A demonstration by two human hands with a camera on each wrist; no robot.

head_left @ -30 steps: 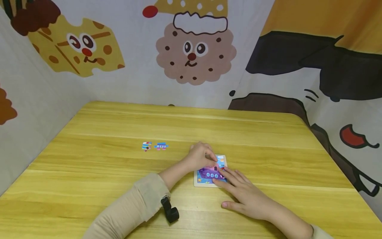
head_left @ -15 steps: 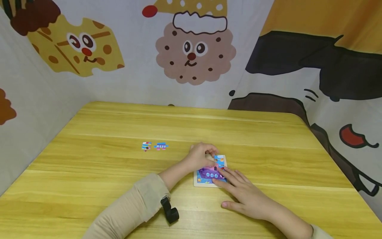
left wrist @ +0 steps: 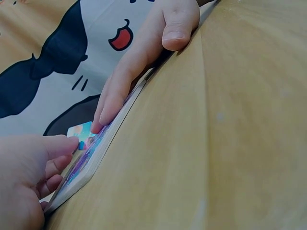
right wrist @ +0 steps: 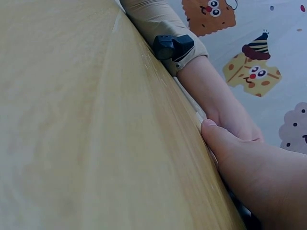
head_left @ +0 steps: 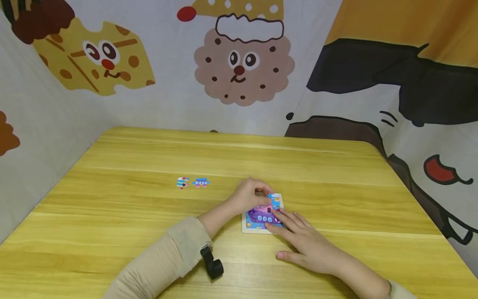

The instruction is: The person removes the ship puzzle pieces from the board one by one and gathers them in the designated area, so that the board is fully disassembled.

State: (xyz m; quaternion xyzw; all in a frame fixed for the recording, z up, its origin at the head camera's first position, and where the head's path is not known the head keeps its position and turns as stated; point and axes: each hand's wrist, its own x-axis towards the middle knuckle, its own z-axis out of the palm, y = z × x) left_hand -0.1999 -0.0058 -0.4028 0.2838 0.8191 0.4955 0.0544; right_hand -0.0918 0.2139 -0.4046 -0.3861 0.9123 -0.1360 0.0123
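Note:
A jigsaw board (head_left: pixel 254 229) with a pale frame and a purple-and-pink ship picture lies on the table. My left hand (head_left: pixel 249 197) reaches over its far left part and pinches a blue puzzle piece (left wrist: pixel 80 130) between thumb and fingers. That piece is tilted up from the board at its upper right in the left wrist view. My right hand (head_left: pixel 311 247) lies with fingers spread, its fingertips resting on the right part of the ship picture and its thumb on the table. The left hand hides the board's upper left.
Two loose puzzle pieces lie farther left on the table (head_left: pixel 130 207): a striped piece (head_left: pixel 182 182) and a blue-purple piece (head_left: pixel 201 182). A black strap (head_left: pixel 213 263) hangs from the left sleeve. A curtain (head_left: pixel 168 112) with cartoon prints stands behind the table.
My left fingers have straightened a little and shifted toward the far edge of the blue piece, which now shows more. The right hand stays in place on the board.

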